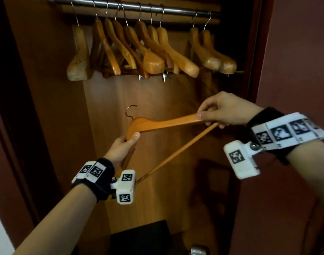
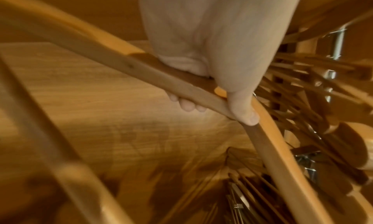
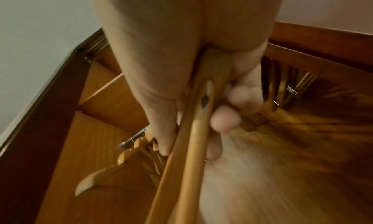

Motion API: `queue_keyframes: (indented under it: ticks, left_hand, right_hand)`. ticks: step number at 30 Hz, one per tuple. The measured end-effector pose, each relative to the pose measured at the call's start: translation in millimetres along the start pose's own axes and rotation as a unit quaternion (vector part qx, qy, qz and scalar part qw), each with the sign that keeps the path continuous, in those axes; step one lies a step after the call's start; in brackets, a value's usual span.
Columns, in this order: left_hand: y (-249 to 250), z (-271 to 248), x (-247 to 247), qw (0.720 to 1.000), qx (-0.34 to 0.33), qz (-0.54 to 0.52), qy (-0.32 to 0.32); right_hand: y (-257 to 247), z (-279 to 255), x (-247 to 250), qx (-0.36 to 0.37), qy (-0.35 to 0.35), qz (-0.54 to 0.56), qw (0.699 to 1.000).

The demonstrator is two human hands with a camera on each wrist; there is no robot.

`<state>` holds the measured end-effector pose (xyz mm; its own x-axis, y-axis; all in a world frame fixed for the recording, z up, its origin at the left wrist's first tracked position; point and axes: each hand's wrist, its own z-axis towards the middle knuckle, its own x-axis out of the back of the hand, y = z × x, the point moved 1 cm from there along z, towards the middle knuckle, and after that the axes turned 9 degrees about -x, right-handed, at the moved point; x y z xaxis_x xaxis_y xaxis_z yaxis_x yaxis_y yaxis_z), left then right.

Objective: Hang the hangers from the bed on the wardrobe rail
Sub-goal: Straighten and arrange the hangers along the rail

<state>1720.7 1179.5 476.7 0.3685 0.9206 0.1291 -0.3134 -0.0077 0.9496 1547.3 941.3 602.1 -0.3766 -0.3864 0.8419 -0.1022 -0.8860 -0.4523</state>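
Observation:
I hold one orange wooden hanger [image 1: 165, 123] inside the open wardrobe, well below the metal rail [image 1: 131, 6]. Its steel hook [image 1: 130, 110] points up. My left hand [image 1: 125, 144] grips the hanger near its neck, thumb on the wood [image 2: 245, 115]. My right hand [image 1: 210, 115] grips the far right end, where the shoulder arm meets the lower bar [image 3: 198, 127]. Several wooden hangers [image 1: 150, 50] hang in a row on the rail above.
The wardrobe's wooden back panel [image 1: 157, 92] stands behind the hanger. A dark door frame [image 1: 16, 107] rises at the left and a reddish door panel [image 1: 295, 61] at the right. A dark box [image 1: 141, 236] sits on the wardrobe floor. On the rail a gap [image 1: 177, 13] shows right of centre.

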Motion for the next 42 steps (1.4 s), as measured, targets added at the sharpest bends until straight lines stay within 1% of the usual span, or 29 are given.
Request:
queue_keyframes:
  ticks: [4, 7, 8, 9, 11, 12, 14, 17, 19, 22, 23, 25, 27, 29, 33, 35, 37, 39, 42]
  left_hand:
    - [-2.0, -10.2, 6.0, 1.000, 0.002, -0.023, 0.007]
    - [1.8, -16.4, 8.9, 0.999, 0.011, -0.041, 0.009]
    - [4.4, -17.7, 8.1, 0.999, 0.013, -0.051, 0.014]
    - [7.3, -19.5, 5.8, 0.998, 0.013, -0.062, 0.020]
    - [14.0, -23.8, -2.1, 0.996, 0.007, -0.089, 0.032]
    - [17.3, -26.9, -7.2, 0.994, 0.003, -0.106, 0.037]
    - [24.8, -35.3, -18.9, 0.990, -0.003, -0.136, 0.037]
    - [35.0, -48.5, -36.1, 0.987, 0.000, -0.160, 0.014]
    - [37.9, -55.5, -43.9, 0.985, 0.010, -0.172, 0.002]
    - [39.8, -63.4, -50.1, 0.982, 0.044, -0.185, 0.011]
    - [40.5, -65.4, -51.6, 0.980, 0.056, -0.188, 0.018]
    - [40.3, -66.7, -54.6, 0.979, 0.067, -0.188, 0.028]
    - [40.5, -66.8, -59.2, 0.981, 0.063, -0.184, 0.030]
    - [41.4, -66.5, -63.2, 0.982, 0.053, -0.181, 0.012]
    - [54.4, -63.2, -68.0, 0.984, 0.031, -0.156, -0.075]
    - [62.2, -59.3, -70.4, 0.987, 0.024, -0.127, -0.095]
    - [68.3, -54.2, -71.4, 0.989, 0.022, -0.103, -0.105]
    - [74.5, -48.8, -70.9, 0.991, 0.014, -0.077, -0.106]
    - [87.3, -32.4, -70.4, 0.996, -0.021, -0.024, -0.084]
  right_hand:
    - [1.5, 13.6, -11.7, -0.002, 0.030, -0.101, 0.994]
    - [-3.3, 19.7, -25.0, -0.003, 0.034, -0.217, 0.976]
    - [-6.4, 19.2, -30.2, 0.000, 0.042, -0.229, 0.973]
    - [-9.8, 16.7, -35.8, 0.009, 0.053, -0.217, 0.975]
    - [-16.6, 8.1, -48.1, 0.033, 0.057, -0.154, 0.986]
    - [-20.2, 3.0, -56.0, 0.043, 0.044, -0.121, 0.991]
    - [-27.7, -8.7, -75.0, 0.059, -0.005, -0.074, 0.996]
    - [-39.4, -26.7, -108.2, 0.083, -0.079, -0.011, 0.993]
    - [-43.0, -36.1, -128.7, 0.071, -0.097, 0.024, 0.993]
    - [-42.2, -49.1, -153.7, 0.033, -0.123, 0.089, 0.988]
    - [-40.5, -52.5, -160.6, 0.024, -0.141, 0.132, 0.981]
    - [-39.3, -58.1, -169.0, 0.009, -0.169, 0.235, 0.957]
    - [-36.7, -59.8, -172.3, -0.016, -0.160, 0.287, 0.944]
    - [-35.6, -61.5, -170.5, -0.036, -0.142, 0.314, 0.938]
    - [-35.2, -65.2, -160.6, -0.065, -0.115, 0.393, 0.910]
    - [-32.2, -67.2, -154.5, -0.068, -0.083, 0.399, 0.911]
    - [-27.1, -68.9, -145.1, -0.070, -0.064, 0.409, 0.908]
    - [-17.8, -68.5, -133.6, -0.080, -0.060, 0.447, 0.889]
    - [-5.4, -69.5, -110.8, -0.096, -0.061, 0.493, 0.863]
